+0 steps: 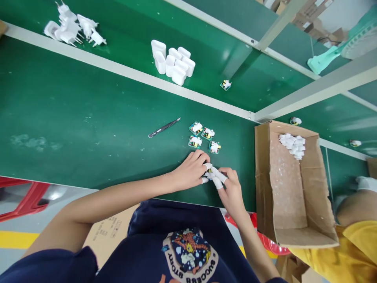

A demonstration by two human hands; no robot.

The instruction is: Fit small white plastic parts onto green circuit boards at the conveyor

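Observation:
Near the table's front edge, my left hand [193,169] pinches a small circuit board [209,173] from its left side. White finger cots cover some of my fingertips. From the right, my right hand [230,186] presses its covered fingers on the same board, which is mostly hidden between them. Just beyond my hands lie several similar circuit boards, among them one with a white blob on top [195,141]. Black tweezers [165,127] lie to the left of these boards on the green table [88,137].
A cardboard box [287,188] with white pieces [293,145] stands at the right. White plastic housings [178,74] and white plug parts [69,27] sit behind the pale rail [129,72]. A person in a yellow sleeve [353,247] is at far right.

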